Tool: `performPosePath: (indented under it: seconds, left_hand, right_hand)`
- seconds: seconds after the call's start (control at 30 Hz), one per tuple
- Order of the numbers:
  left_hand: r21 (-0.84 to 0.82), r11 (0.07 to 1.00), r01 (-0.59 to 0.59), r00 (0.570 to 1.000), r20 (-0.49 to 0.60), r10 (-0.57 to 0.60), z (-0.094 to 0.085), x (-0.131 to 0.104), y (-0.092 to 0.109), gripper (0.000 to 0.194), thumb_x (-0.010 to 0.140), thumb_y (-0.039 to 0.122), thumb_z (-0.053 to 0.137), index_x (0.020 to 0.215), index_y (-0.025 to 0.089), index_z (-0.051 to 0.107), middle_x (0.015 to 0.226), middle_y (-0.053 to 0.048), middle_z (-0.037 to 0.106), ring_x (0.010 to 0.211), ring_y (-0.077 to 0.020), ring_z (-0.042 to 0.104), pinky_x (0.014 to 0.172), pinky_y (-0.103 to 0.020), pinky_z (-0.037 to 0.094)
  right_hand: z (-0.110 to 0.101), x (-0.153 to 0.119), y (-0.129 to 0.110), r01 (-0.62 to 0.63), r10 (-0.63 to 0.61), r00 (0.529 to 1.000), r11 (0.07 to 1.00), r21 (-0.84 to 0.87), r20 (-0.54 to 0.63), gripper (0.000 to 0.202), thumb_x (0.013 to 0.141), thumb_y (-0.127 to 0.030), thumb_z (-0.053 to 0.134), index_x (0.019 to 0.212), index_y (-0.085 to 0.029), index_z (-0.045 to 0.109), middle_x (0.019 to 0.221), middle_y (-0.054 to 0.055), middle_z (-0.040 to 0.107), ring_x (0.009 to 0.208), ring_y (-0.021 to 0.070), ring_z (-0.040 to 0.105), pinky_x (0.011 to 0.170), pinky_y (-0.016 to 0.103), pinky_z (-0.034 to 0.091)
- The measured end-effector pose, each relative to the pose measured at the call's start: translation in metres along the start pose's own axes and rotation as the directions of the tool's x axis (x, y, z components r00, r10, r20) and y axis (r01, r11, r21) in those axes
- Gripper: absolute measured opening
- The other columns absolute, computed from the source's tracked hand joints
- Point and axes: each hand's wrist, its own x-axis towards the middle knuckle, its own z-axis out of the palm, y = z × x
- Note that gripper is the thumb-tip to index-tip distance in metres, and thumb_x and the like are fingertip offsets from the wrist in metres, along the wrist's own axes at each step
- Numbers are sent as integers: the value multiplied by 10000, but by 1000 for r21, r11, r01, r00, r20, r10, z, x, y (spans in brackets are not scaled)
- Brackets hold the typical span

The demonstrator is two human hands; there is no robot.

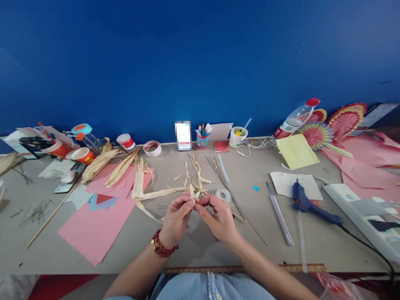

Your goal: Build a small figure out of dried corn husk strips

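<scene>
Husk piece (193,193), pale and petal-shaped, sits up between both hands, just left of the white spool (223,195), so take that spool as the landmark. Left hand (179,212) has it pinched, thumb against fingers, with a red beaded bracelet (163,246) around the wrist. Right hand (220,218), on the near side of the spool, brings its thumb and bent fingers in narrow at the base of the piece; whether they pinch it too, I can't tell, the contact is that small.

Out to the left of the spool, long husk strips (162,193) run across to a bundle, and beyond those, pink sheets (96,231) lie overlapping. Thin wires (233,199) slant past the spool's right side, and a pale blue strip (224,168) lies on its far side. Farther back from the spool, towards the blue wall (200,62), here's a lit screen (183,136), a pen pot (203,141) full of pens and a white cup (238,137). Well to the spool's right, a long tool with a pale handle (281,221) lies flat, and past it a blue glue gun (308,205) rests with its nozzle over white paper (281,184).
</scene>
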Motion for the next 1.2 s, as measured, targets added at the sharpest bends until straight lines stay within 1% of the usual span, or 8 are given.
performPosePath:
  seconds: [0.3,0.43,0.57,0.73,0.9,1.0,1.1,1.2]
  left_hand:
    - [47,999,-21,1000,-13,22,-2,-1,-2,146,672,260,838,728,189,722,774,-13,732,698,-115,625,714,-240,510]
    - [80,995,-56,998,-3,57,0,-2,-2,144,703,283,819,723,189,713,756,-9,711,753,-130,640,744,-240,508]
    - [101,992,-70,998,3,70,0,-2,-1,139,716,287,810,734,191,712,776,-14,723,729,-116,625,718,-224,495]
    - [95,994,-61,998,-29,64,3,-3,2,169,675,283,833,702,182,701,759,-17,715,686,-118,607,683,-233,496]
    - [89,994,-65,998,-21,67,3,-2,2,169,683,284,826,686,178,694,704,-1,655,733,-134,614,748,-261,511]
    - [126,989,-73,997,-9,75,1,-1,2,166,695,293,816,689,174,700,717,-7,645,725,-133,595,717,-252,499]
    - [151,985,-85,996,4,86,-1,-1,0,163,699,296,814,687,174,707,725,-7,629,702,-120,564,686,-238,479]
    - [151,984,-95,995,-1,97,-2,-1,-1,161,687,294,821,689,177,712,737,-4,614,701,-117,552,678,-236,473]
  right_hand:
    - [1,3,-3,-55,56,998,998,-28,23,87,899,-229,589,822,-198,614,793,26,660,731,160,614,641,243,483]
    - [1,3,-2,-34,34,999,999,-40,8,87,894,-228,588,815,-196,607,791,27,661,715,155,613,647,246,493]
    - [1,3,-2,-35,35,999,999,-25,3,99,900,-246,593,818,-194,611,807,33,671,729,160,623,640,248,496]
    - [1,4,-4,-28,29,999,999,-32,17,104,914,-252,578,832,-197,612,797,33,668,724,164,619,640,258,495]
    - [0,4,-5,53,-50,998,996,-76,30,29,893,-224,590,906,-207,610,859,43,668,760,176,626,706,291,515]
    - [-2,5,-5,103,-103,995,993,-56,8,94,897,-221,592,991,-218,605,925,51,665,812,186,628,771,320,521]
    - [-3,7,-7,145,-146,988,989,-43,-40,62,909,-202,584,962,-226,604,914,44,656,814,179,619,764,316,515]
    - [-3,10,-9,179,-181,982,983,-45,-53,47,904,-183,588,897,-227,604,892,42,654,817,180,618,745,312,514]
